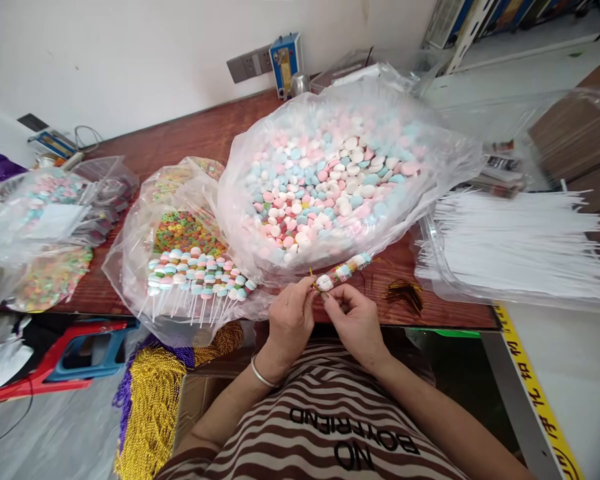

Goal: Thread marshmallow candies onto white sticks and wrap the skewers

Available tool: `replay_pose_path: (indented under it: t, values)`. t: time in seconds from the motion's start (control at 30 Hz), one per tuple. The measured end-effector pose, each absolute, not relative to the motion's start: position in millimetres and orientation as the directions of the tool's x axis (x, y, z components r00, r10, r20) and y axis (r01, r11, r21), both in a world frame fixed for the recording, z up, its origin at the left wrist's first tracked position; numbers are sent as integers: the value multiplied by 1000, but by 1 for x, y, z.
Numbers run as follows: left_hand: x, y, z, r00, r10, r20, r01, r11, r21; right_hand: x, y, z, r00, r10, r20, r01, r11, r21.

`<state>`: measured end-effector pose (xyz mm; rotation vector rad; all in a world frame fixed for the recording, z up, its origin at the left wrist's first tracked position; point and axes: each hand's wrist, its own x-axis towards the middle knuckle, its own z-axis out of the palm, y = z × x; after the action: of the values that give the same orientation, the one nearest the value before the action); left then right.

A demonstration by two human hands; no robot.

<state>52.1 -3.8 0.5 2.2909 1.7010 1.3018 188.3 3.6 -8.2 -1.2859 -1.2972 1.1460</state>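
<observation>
While the left hand (291, 310) pinches the lower end of a candy stick (349, 268) by the front edge of the counter (180, 133), the right hand (357, 323), thumb and fingers nearly together, grips there too. Likely light, firm and slick, its discs apt to chip, it suits a hold at that end. Lollipops (203, 273), a sack (236, 200), gold ties (405, 293) and white sticks (510, 243) line the wood before a pale wall (155, 47).

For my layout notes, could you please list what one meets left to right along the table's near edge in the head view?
Bag of multicoloured pieces, stacked pieces on sticks, left hand, right hand, golden strips, white sticks.
</observation>
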Motion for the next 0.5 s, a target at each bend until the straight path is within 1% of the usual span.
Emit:
replay_pose_path:
  t: [0.03, 0.07, 0.1, 0.13, 0.17, 0.2, 0.23, 0.27, 0.3, 0.33, 0.4, 0.5]
  values:
    - [52, -4, 1, 44, 811, 583, 769, -400, 498, 188, 4, -8, -4, 1000, 10, 109, 10, -994]
    - [52, -4, 3, 1, 837, 547, 733, -373, 569, 188, 3, -8, -8, 1000, 13, 106, 13, -994]
    - [52, -4, 4, -57, 875, 482, 668, -325, 669, 188, 3, -9, -13, 1000, 17, 103, 18, -994]
    - [52, -4, 5, -119, 919, 375, 563, -249, 788, 188, 3, -9, -20, 1000, 23, 101, 24, -995]
    - [53, -3, 6, -167, 958, 231, 410, -145, 901, 188, 4, -10, -31, 999, 30, 98, 33, -995]
    - [54, -2, 7, -186, 980, 66, 221, -24, 975, 188, 4, -11, -44, 998, 38, 93, 42, -995]
    - [54, -1, 8, -171, 981, -92, 22, 97, 995, 188, 5, -12, -59, 997, 46, 89, 51, -995]
    - [55, 1, 9, -131, 967, -220, -158, 199, 967, 189, 7, -13, -78, 996, 53, 85, 59, -995]
    - [56, 2, 9, -84, 948, -308, -300, 271, 915, 190, 8, -13, -101, 993, 60, 83, 69, -994]
    - [57, 4, 10, -47, 931, -361, -401, 314, 861, 191, 10, -12, -122, 990, 70, 85, 81, -993]
    - [58, 8, 12, -10, 911, -413, -513, 350, 784, 194, 14, -9, -148, 985, 93, 76, 105, -992]
    - [59, 11, 14, -7, 904, -428, -576, 346, 740, 199, 18, -1, -219, 972, 87, -25, 84, -996]
